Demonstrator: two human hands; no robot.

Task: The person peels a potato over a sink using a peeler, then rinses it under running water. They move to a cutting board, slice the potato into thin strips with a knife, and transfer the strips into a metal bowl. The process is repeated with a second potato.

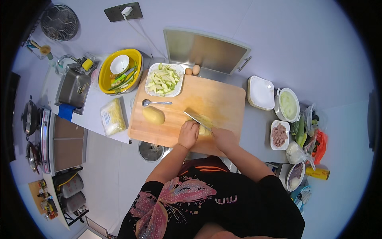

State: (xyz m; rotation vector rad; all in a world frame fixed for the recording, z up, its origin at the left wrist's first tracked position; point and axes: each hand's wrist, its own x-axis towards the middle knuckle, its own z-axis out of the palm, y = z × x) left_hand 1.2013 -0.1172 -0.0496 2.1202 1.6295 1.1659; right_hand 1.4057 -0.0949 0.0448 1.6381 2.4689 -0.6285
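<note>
On a wooden cutting board (220,95), my right hand (223,138) grips a kitchen knife (197,119) by its handle. The blade slants across pale yellow sliced potato (204,130). My left hand (189,131) presses with curled fingers on the potato close to the blade; how much it covers is hidden. A whole peeled potato (153,115) lies to the left on the board. Above it rests a metal spoon (156,102). At the board's upper left stands a white dish (181,87) of green-edged, diamond-shaped vegetable slices (164,80).
Two eggs (192,70) sit behind the board. Left are a yellow basin (103,74), a bagged yellow food packet (113,116) and a sink (73,86). Right stand stacked white dishes (261,92), a white colander (294,92) and a dish of cut meat (280,135). A bin (151,151) is below the counter.
</note>
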